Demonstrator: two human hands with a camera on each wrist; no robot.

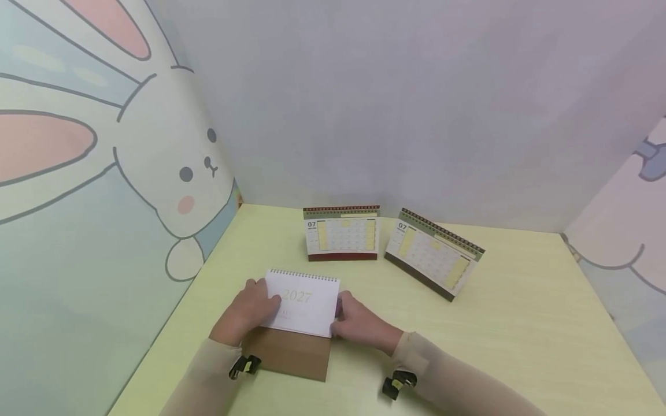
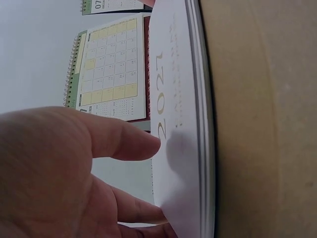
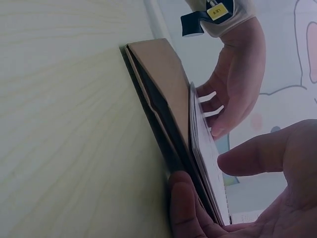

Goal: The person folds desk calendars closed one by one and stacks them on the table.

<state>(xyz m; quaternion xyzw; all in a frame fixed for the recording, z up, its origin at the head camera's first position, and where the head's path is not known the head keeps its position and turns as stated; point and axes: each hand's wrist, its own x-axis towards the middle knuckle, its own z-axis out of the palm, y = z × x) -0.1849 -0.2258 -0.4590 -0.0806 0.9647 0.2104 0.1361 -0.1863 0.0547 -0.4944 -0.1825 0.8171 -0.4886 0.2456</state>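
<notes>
The 2027 calendar (image 1: 312, 315), nearer the left edge of the tabletop (image 1: 531, 323) than the right, is gripped at opposite sides by the bent fingers of the left hand (image 1: 252, 305) and right hand (image 1: 364, 325), apparently for steadiness

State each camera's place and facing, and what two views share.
Head: on the head, facing forward and down at the 2027 calendar; left hand, right hand, both sleeves.
Left wrist: on that wrist, looking over the 2027 calendar toward the red-based calendar; left hand close, a fingertip at top.
Right wrist: on that wrist, looking along the 2027 calendar; right hand near, left hand and sleeve beyond.
Head and left wrist share the red-based calendar.
</notes>
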